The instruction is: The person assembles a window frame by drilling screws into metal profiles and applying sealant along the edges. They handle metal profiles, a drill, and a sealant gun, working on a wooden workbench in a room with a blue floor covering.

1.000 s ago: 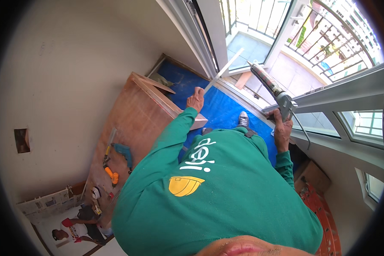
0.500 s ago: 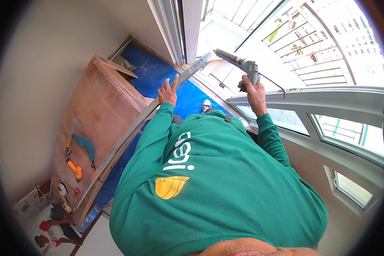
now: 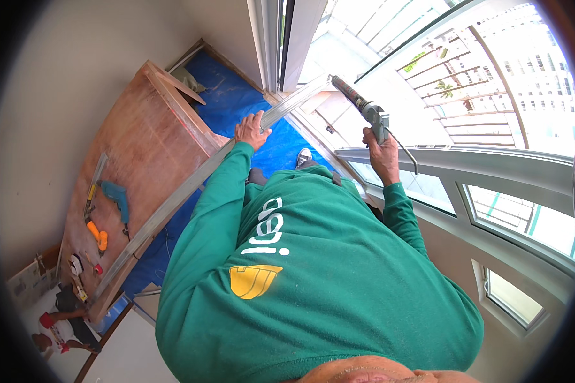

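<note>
A long pale metal profile runs slantwise from the lower left up to the window side. My left hand is closed over it towards its upper end, fingers wrapped around the edge. In my right hand is a grey caulking gun, gripped by its handle, with a dark cartridge in its barrel. The gun's nozzle points up and left, close to the far end of the profile; whether it touches cannot be made out. The bent rod of the gun sticks out behind, above the window ledge.
A wooden panel surface at left bears a blue power drill, an orange-handled tool and a brush. Blue sheeting covers the floor. Window frames stand at right. Another person is at lower left.
My left hand has gone from fingers spread upward to fingers curled over the profile. The caulking gun has tilted and shifted slightly right and down. The view has shifted a little.
</note>
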The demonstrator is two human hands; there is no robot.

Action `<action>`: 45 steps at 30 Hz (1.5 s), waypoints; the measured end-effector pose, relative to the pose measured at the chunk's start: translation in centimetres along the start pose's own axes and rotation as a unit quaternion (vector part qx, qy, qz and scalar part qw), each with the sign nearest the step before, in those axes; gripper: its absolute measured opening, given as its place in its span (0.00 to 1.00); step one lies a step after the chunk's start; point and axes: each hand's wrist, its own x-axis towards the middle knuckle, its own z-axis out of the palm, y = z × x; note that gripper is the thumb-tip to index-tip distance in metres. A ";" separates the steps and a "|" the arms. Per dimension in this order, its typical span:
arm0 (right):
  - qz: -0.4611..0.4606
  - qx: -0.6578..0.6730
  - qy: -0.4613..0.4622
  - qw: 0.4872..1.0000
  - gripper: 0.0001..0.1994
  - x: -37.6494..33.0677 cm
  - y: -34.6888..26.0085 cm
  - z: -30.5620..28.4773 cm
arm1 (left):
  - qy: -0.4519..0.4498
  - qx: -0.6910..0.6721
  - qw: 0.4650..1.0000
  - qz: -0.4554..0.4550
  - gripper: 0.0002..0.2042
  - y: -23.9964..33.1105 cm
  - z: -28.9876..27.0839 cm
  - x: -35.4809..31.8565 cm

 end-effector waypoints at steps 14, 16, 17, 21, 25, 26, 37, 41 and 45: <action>-0.045 -0.115 0.024 0.992 0.16 -2.2 -0.1 2.8 | -0.024 -0.040 0.999 -0.017 0.39 -0.6 0.4 0.4; -0.078 -0.103 0.063 0.990 0.15 -2.9 -0.4 2.8 | -0.030 -0.045 0.998 -0.014 0.39 -0.4 0.0 0.3; -0.072 -0.103 0.067 0.990 0.15 -3.0 -0.7 2.8 | -0.033 -0.046 0.998 -0.013 0.39 -0.4 -0.2 0.3; -0.057 -0.107 0.065 0.991 0.15 -2.6 -0.8 3.1 | -0.013 -0.059 0.998 0.008 0.38 -0.9 0.0 0.4; -0.040 -0.127 0.042 0.990 0.15 -2.4 -1.0 3.9 | -0.014 -0.055 0.998 0.022 0.39 -1.1 0.0 0.5; -0.038 -0.136 0.036 0.989 0.15 -2.5 -1.3 4.2 | -0.010 -0.057 0.998 0.022 0.39 -1.3 0.0 0.4; -0.072 -0.164 0.071 0.981 0.16 -2.4 -0.9 5.2 | -0.005 -0.068 0.998 0.015 0.40 -1.1 0.2 0.1; -0.083 -0.185 0.070 0.977 0.16 -2.9 -0.2 4.9 | 0.009 -0.072 0.997 0.016 0.39 -0.3 -0.2 -0.3; -0.109 -0.147 0.039 0.982 0.16 -3.8 -1.2 4.6 | -0.007 -0.074 0.997 0.012 0.40 -0.8 0.0 -0.2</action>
